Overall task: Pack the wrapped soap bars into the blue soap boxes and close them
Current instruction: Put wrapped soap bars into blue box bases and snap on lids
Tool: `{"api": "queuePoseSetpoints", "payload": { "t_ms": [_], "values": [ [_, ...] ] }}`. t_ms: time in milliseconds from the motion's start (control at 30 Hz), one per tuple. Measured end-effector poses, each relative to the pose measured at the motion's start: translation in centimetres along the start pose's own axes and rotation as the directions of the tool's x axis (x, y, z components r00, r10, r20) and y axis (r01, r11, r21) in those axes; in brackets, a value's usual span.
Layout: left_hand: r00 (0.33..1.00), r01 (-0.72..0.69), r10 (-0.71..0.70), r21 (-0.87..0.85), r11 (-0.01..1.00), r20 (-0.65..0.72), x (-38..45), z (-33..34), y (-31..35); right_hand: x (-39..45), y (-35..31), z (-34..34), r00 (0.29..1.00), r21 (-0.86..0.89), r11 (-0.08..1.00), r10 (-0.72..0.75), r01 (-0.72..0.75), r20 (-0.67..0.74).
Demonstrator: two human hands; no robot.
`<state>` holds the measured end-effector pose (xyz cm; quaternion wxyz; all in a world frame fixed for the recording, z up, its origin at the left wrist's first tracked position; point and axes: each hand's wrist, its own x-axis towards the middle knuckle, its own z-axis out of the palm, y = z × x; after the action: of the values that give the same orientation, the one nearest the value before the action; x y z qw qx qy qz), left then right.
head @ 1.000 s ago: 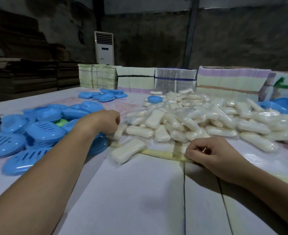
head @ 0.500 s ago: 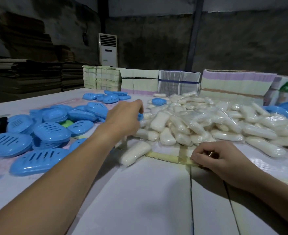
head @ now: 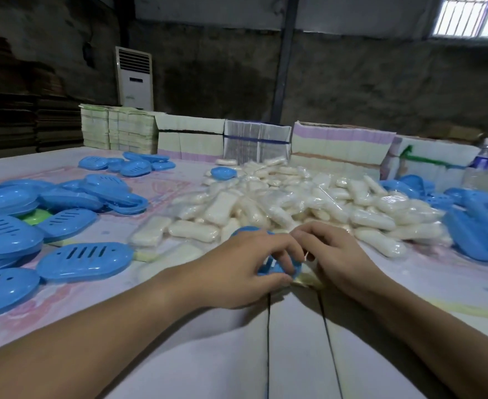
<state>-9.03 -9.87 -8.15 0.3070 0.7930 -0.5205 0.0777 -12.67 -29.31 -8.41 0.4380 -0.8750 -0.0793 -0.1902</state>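
My left hand [head: 245, 264] grips a blue soap box [head: 277, 267] on the table, just in front of the big heap of wrapped white soap bars [head: 303, 203]. My right hand [head: 335, 256] rests beside it, fingers curled and touching the box's right end; whether it holds anything is hidden. Most of the box is covered by my fingers. Many closed blue soap boxes [head: 84, 259] with slotted lids lie in a pile at the left. One lone blue box [head: 223, 173] sits on the far edge of the soap heap.
More blue boxes [head: 473, 226] are heaped at the right edge. Stacks of flat printed cartons [head: 340, 145] line the back of the table. A water bottle [head: 483, 158] stands far right. A green box [head: 37, 218] shows among the left pile.
My left hand came back from the left pile with a blue box and brought it down in front of me. My right hand moved slightly left to meet it.
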Motion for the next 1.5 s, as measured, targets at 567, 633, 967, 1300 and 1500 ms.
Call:
{"api": "queuePoseSetpoints", "payload": {
  "t_ms": [567, 633, 967, 1300, 1500],
  "values": [
    [0.979, 0.14, -0.159, 0.149, 0.979, 0.129, -0.2, -0.4, -2.3, 1.3, 2.3, -4.3, 0.982, -0.349, 0.923, 0.118, -0.162, -0.144],
    [0.98, 0.139, -0.158, 0.149, 0.979, 0.122, -0.2, -0.3, -2.5, 1.6, 3.2, -6.6, 0.946, -0.454, 0.846, 0.16, -0.279, -0.283],
    [0.994, 0.095, -0.099, 0.068, 0.993, 0.043, 0.0, 0.5, -2.1, 0.8, 4.9, -8.8, 0.882, -0.71, 0.528, 0.341, -0.466, -0.326],
    [0.985, 0.173, -0.173, -0.055, 0.983, 0.012, 0.1, 0.9, -1.8, 1.2, 1.9, -8.9, 0.89, -0.346, 0.882, 0.155, -0.32, -0.428],
    [0.97, 0.223, -0.239, -0.222, 0.949, -0.052, 0.1, 1.2, -1.8, 0.5, -0.1, -4.7, 0.977, 0.029, 0.995, 0.098, -0.094, -0.188]
  ]
}}
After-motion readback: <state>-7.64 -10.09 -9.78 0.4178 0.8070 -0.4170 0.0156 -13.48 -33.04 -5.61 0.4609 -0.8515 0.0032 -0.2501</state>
